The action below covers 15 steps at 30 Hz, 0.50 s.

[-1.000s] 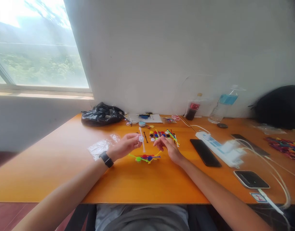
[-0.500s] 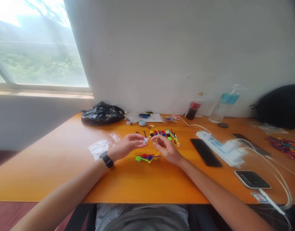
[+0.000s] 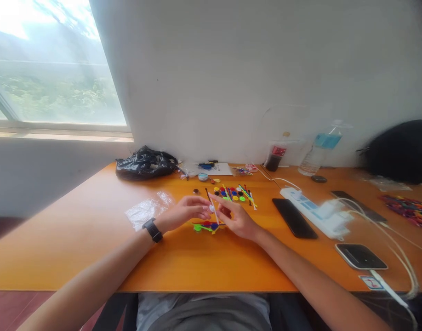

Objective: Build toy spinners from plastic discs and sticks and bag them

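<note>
My left hand (image 3: pixel 188 210) pinches a small white round plastic piece (image 3: pixel 211 208) in its fingertips. A slim white plastic arrow (image 3: pixel 217 218) slants across that piece, with the fingers of my right hand (image 3: pixel 237 217) closed on it; whether the two parts are joined I cannot tell. Just below my hands lies a cluster of coloured arrow spinners (image 3: pixel 206 226) in green, red, blue and yellow. Beyond my fingers are several coloured round pieces (image 3: pixel 236 197), loose coloured arrows (image 3: pixel 249 197), a single black round piece (image 3: pixel 196 191) and a dark arrow (image 3: pixel 207 193).
Crumpled clear plastic (image 3: pixel 140 212) lies left of my hands, with a black plastic bag (image 3: pixel 145 163) behind it. To the right are a dark phone (image 3: pixel 294 218), a white power strip (image 3: pixel 309 207) with cables, and another device (image 3: pixel 361 256). Bottles (image 3: pixel 316 154) stand by the wall.
The white arrow now stands out lengthwise between my hands, slanting down across the white round piece. My right hand has shifted slightly, and both hands have come lower and closer together.
</note>
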Tool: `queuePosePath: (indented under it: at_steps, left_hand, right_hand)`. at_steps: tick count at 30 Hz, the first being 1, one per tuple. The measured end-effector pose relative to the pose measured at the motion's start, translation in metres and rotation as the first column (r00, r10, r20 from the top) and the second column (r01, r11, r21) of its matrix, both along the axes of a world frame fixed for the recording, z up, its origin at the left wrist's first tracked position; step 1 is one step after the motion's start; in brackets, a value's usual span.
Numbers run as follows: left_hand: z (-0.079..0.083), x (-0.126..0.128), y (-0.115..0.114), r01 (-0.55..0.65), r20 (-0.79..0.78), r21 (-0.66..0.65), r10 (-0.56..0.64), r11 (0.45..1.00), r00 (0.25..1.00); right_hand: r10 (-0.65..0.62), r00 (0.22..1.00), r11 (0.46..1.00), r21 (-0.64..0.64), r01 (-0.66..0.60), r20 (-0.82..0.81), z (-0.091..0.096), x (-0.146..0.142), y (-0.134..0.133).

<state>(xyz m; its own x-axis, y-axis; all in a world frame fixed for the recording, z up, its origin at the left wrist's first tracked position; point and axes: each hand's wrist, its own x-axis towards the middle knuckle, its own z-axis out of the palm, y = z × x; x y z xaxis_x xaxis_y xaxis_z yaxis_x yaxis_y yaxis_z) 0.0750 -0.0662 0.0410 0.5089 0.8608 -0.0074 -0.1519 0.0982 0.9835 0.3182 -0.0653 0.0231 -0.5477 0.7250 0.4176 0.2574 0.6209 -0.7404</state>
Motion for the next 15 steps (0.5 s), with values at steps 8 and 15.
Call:
queuePosePath:
  at_steps: [8,15]
  left_hand:
    - [0.007,0.003,-0.006,0.001,-0.075,0.118,0.007,0.993,0.997]
    - [0.003,0.001,-0.001,-0.029,-0.22,0.412,0.13,0.911,0.967]
  right_hand:
    - [-0.113,0.994,0.98,0.163,0.112,-0.002,0.008,-0.001,0.0]
    - [-0.148,0.989,0.977,0.158,0.144,0.014,0.005,-0.001,0.004]
